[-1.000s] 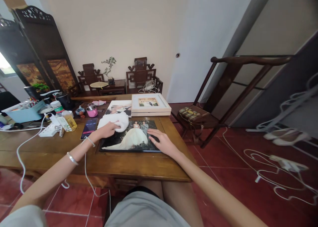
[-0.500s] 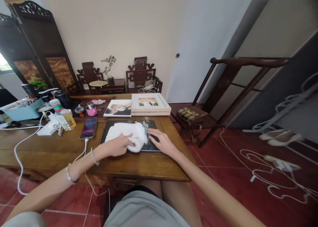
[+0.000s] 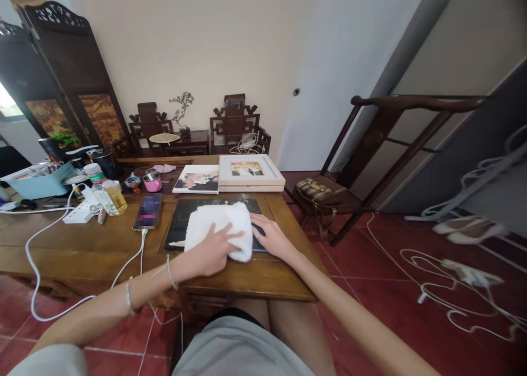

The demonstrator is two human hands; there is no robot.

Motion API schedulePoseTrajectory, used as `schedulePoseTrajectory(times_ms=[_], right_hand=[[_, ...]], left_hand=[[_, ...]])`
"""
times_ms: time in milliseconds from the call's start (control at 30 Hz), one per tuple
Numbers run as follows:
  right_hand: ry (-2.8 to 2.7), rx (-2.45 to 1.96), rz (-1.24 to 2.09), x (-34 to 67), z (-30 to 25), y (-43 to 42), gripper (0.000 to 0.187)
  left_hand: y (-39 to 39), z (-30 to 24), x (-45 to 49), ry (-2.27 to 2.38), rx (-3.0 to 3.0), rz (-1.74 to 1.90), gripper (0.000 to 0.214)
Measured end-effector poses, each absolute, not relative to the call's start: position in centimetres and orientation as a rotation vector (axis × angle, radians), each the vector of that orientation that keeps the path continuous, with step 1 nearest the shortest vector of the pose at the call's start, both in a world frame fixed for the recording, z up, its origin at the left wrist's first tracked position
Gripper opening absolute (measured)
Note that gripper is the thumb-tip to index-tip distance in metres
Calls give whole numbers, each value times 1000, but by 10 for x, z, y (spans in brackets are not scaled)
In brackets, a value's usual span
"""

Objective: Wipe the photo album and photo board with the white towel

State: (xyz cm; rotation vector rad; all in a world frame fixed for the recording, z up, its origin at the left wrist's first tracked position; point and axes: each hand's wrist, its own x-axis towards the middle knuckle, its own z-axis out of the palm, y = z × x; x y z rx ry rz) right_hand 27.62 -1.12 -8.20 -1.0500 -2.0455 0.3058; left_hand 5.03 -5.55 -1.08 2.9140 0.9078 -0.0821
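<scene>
A folded white towel (image 3: 218, 219) lies over most of a dark, flat picture panel (image 3: 178, 222) near the front edge of the desk. On top of the towel rests my left hand (image 3: 212, 250), its fingers spread and pressing the cloth. My right hand (image 3: 272, 236) is at the panel's right side, fingers stretched out and lying against it, beside the towel's right edge. The towel hides the middle of the panel and overhangs its front edge.
Behind the panel are a white-covered photo book (image 3: 197, 179) and a framed picture box (image 3: 252, 175). To the left stand a phone (image 3: 147, 212) on a white cable, a pink cup (image 3: 152, 181), and a bottle (image 3: 115, 197). A chair (image 3: 329, 192) with a plaid bag is at right.
The towel has moved right and toward me, uncovering more of the panel's left side. My left hand has moved with it, and its fingers have spread. My right hand barely shifts.
</scene>
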Motion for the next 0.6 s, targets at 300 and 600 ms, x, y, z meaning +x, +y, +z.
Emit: schedulePoseTrajectory(times_ms=[300, 600], right_hand=[[-2040, -1077, 290, 277, -84, -11, 32], [-2026, -1110, 290, 277, -88, -9, 32]], left_hand=[[-27, -5, 45, 955, 2780, -104, 55], [47, -1, 28, 1200, 2733, -84, 54]])
